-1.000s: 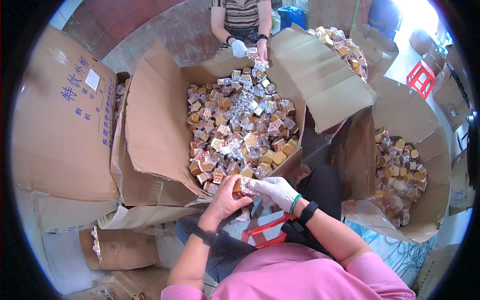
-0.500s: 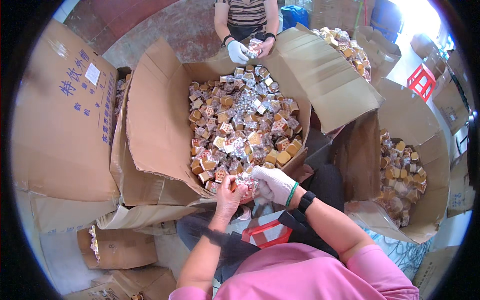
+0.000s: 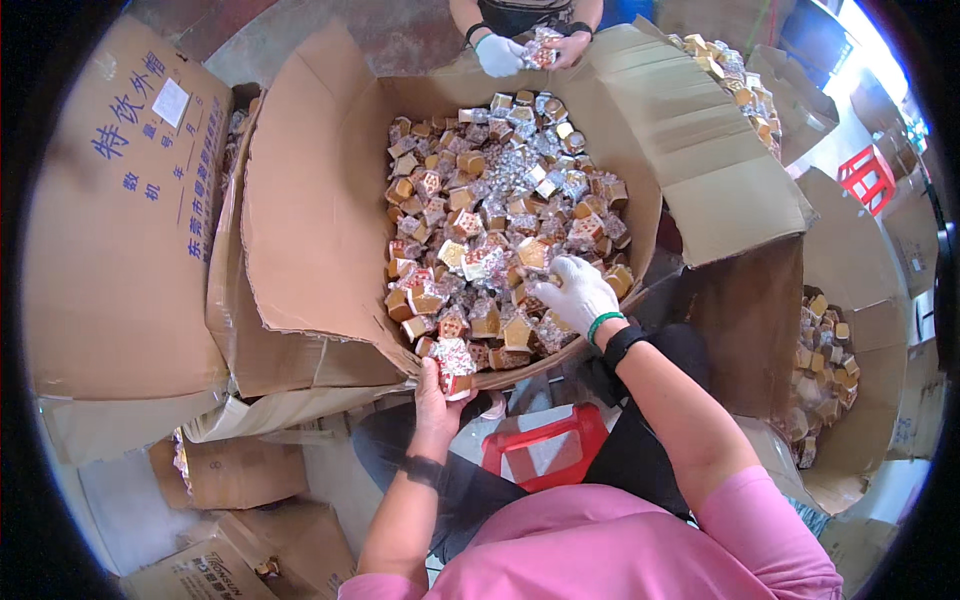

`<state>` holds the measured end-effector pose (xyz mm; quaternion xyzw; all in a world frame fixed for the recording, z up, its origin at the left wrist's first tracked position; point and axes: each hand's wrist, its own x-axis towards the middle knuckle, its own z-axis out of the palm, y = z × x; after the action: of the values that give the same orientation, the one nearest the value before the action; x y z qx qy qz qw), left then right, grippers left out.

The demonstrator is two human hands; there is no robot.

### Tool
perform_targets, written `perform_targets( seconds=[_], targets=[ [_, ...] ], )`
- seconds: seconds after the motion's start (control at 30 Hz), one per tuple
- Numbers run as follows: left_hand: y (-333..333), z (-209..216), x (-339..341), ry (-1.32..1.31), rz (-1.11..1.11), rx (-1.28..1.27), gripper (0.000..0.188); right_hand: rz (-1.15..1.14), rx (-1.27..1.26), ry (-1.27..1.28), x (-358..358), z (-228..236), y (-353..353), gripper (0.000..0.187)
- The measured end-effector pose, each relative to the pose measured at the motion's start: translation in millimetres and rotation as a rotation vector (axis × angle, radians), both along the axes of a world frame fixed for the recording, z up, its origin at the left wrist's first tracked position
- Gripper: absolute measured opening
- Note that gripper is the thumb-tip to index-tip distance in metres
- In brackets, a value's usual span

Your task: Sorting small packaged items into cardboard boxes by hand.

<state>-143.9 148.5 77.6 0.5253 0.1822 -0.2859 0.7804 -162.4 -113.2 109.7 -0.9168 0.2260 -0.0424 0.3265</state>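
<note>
In my left hand (image 3: 437, 400), at the near edge of the large carton (image 3: 310, 200), is a small house-shaped ornament (image 3: 455, 362) with white, red and brown faces. My fingers and thumb are closed round its lower end. My right hand (image 3: 583, 295), in a white knitted glove, reaches into the carton over the heap. Its fingers are curled down among the wrapped house ornaments (image 3: 480, 255); what they grip, if anything, is hidden. Many pieces in the heap are wrapped in clear plastic, with brown, yellow and white sides showing.
Across the carton, a co-worker's gloved hand (image 3: 500, 56) and bare hand hold a wrapped piece (image 3: 541, 48). More cartons stand close by, one at right with similar pieces (image 3: 825, 360). A red-and-white stool (image 3: 560, 445) is by my legs; a red stool (image 3: 866, 180) stands far right.
My hands have parted. The left has moved slightly left and down with the house ornament; the right has left it and moved up and right into the heap. The view has shifted a little.
</note>
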Motion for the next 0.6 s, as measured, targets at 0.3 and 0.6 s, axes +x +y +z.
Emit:
perform_targets(
  seconds=[0.3, 0.6],
  targets=[
    [20.3, -24.6, -5.7, 0.185, 0.089, -0.163, 0.060, 0.281, -0.077, 0.408, 29.3, -60.4, 38.5, 0.035],
    [24.7, -30.3, -8.6, 0.052, -0.008, 0.037, 0.051, 0.421, -0.162, 0.559, 42.5, -70.7, 49.6, 0.036]
  ],
)
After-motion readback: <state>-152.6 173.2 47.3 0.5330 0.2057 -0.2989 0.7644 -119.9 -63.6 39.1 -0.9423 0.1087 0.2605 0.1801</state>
